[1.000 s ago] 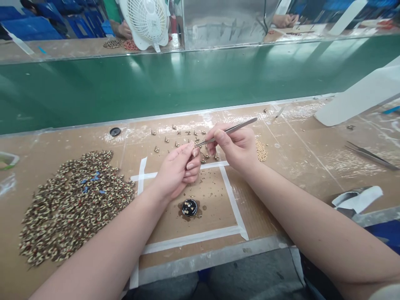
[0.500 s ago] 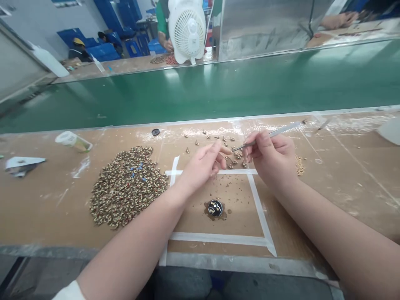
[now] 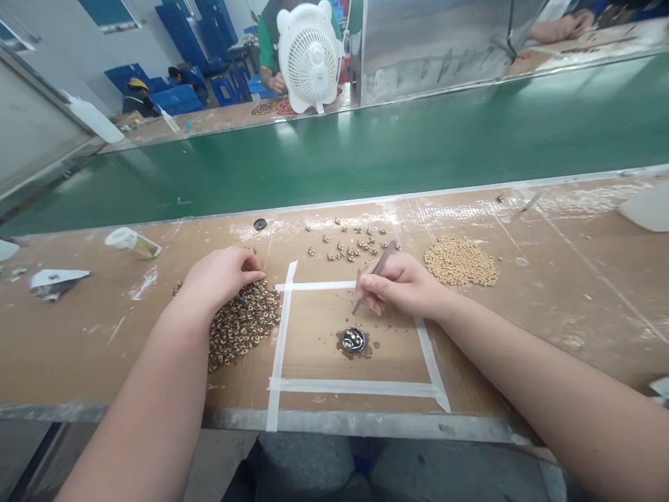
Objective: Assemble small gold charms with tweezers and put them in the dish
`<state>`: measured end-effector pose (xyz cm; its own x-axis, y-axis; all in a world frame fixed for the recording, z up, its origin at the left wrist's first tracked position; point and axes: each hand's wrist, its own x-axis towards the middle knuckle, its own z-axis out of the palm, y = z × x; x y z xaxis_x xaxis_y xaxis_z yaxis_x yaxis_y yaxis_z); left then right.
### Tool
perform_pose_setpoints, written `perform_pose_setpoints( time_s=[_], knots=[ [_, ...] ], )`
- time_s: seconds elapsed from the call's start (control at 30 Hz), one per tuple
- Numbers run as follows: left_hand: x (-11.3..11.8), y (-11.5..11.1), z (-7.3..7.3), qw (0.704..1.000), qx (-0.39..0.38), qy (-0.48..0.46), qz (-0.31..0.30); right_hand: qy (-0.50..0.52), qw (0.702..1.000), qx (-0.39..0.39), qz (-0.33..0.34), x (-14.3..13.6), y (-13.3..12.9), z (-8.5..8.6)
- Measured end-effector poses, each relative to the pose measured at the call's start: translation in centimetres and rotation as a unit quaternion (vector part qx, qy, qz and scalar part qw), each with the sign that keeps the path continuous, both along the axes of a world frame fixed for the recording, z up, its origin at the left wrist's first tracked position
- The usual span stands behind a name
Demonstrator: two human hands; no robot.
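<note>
On the tabletop [image 3: 548, 300], the dish [image 3: 354, 351] sits inside the tape frame [image 3: 360, 388], just before the tip of the tweezers [image 3: 385, 256] in the right hand [image 3: 400, 282]. Left of the frame lies the pile [image 3: 243, 324], partly beneath the left hand [image 3: 224, 275]; the cup [image 3: 133, 243] lies farther left. Loose parts [image 3: 362, 245] spread behind the frame (the cap [image 3: 260, 224] to their left), beads [image 3: 463, 261] right. Beyond runs the belt [image 3: 334, 164], the fan [image 3: 313, 63] behind it.

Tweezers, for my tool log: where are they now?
In the head view, the tweezers are in the right hand, just right of centre, tips toward the small black dish.
</note>
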<state>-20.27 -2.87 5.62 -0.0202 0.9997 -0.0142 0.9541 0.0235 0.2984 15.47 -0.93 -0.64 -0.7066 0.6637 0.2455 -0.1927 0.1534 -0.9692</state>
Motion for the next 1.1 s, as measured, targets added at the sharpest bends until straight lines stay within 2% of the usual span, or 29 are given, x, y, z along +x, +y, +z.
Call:
perform_pose_setpoints(
  time_s=[0.1, 0.2, 0.3, 0.37, 0.4, 0.47, 0.53, 0.6, 0.7, 0.77, 0.93, 1.1],
  knots=[
    [-0.5, 0.8, -0.6, 0.999, -0.031, 0.025, -0.008, -0.055, 0.996, -0.029, 0.057, 0.1, -0.2, 0.2],
    [-0.2, 1.5, -0.4, 0.999, -0.026, 0.027, -0.008, -0.087, 0.989, -0.050, 0.106, 0.1, -0.2, 0.4],
    [2.7, 1.5, 0.8, 0.998, 0.022, -0.064, -0.011, -0.100, 0.986, -0.055, 0.120, 0.0, -0.2, 0.2],
    [6.2, 1.3, 1.4, 0.980, 0.038, -0.197, -0.015, -0.101, 0.986, -0.049, 0.120, -0.1, -0.2, 0.0],
    [8.2, 1.3, 1.4, 0.958, 0.048, -0.281, -0.018, -0.100, 0.986, -0.044, 0.122, -0.2, -0.2, 0.0],
    [11.9, 1.5, 0.8, 0.896, 0.058, -0.439, -0.033, -0.097, 0.987, -0.029, 0.127, -0.3, -0.2, -0.1],
    [14.6, 2.0, -0.7, 0.823, 0.040, -0.565, -0.046, -0.097, 0.986, -0.010, 0.132, -0.4, -0.3, -0.2],
    [16.0, 2.3, -2.5, 0.777, 0.023, -0.627, -0.056, -0.100, 0.986, 0.005, 0.133, -0.4, -0.2, -0.2],
    [16.4, 2.3, -4.4, 0.759, -0.006, -0.647, -0.067, -0.103, 0.986, 0.023, 0.130, -0.3, -0.1, -0.2],
    [16.3, 2.1, -4.9, 0.755, -0.021, -0.652, -0.069, -0.103, 0.986, 0.036, 0.130, -0.3, -0.1, -0.2],
    [16.7, 1.7, -4.8, 0.737, -0.040, -0.672, -0.059, -0.104, 0.985, 0.039, 0.131, -0.3, 0.0, -0.1],
    [17.1, 1.8, -4.7, 0.707, -0.060, -0.700, -0.073, -0.098, 0.986, 0.023, 0.131, -0.4, 0.0, -0.1]
  ],
)
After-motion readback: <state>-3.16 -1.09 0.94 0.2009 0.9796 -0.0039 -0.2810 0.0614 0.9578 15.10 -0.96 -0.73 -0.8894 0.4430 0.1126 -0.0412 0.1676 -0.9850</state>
